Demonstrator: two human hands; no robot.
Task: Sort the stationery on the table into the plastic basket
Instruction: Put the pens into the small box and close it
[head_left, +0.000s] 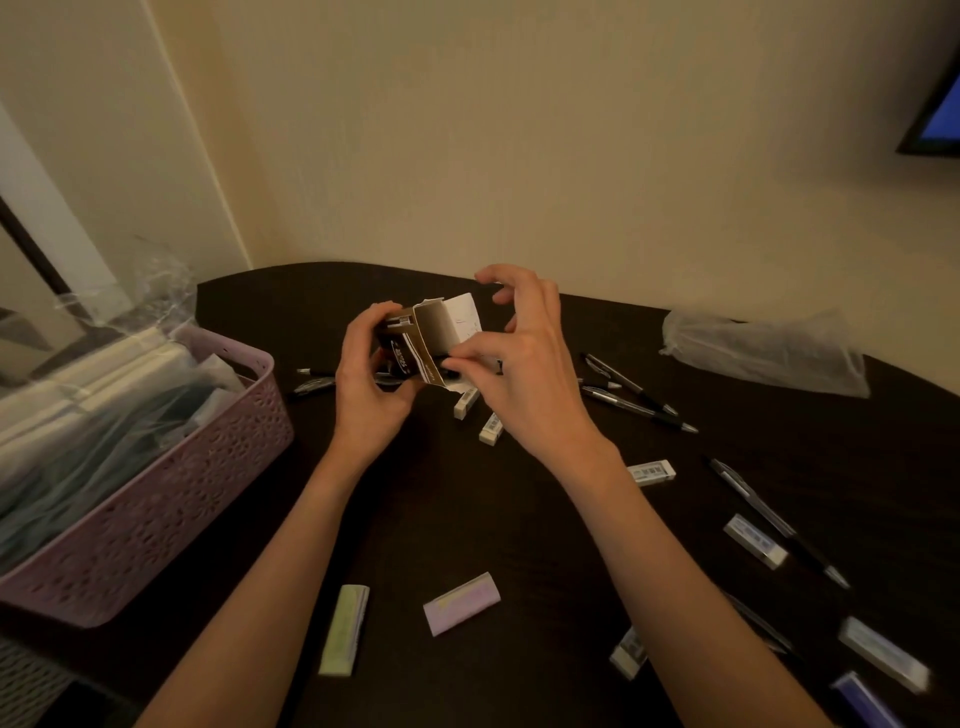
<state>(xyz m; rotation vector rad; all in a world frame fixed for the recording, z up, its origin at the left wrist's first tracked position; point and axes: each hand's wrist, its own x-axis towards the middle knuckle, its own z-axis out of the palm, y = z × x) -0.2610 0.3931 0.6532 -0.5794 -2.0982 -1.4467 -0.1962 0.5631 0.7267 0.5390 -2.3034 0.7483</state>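
My left hand (370, 374) grips a small brown and white cardboard box (415, 345), held above the middle of the dark table (467, 509). The box's white flap stands open. My right hand (524, 358) pinches the box's near edge with thumb and forefinger, other fingers spread above. The pink plastic basket (171, 493) stands at the left, filled with packs and paper. White erasers (491, 427) lie under my hands, and others lie further right, such as the eraser (652, 472). Black pens (636, 395) are scattered right of my hands.
A green sticky-note pad (344, 629) and a pink sticky-note pad (461, 603) lie at the table's near side. A crumpled clear plastic bag (763, 351) sits at the back right. More pens (311, 382) lie beside the basket. A cream wall stands behind the table.
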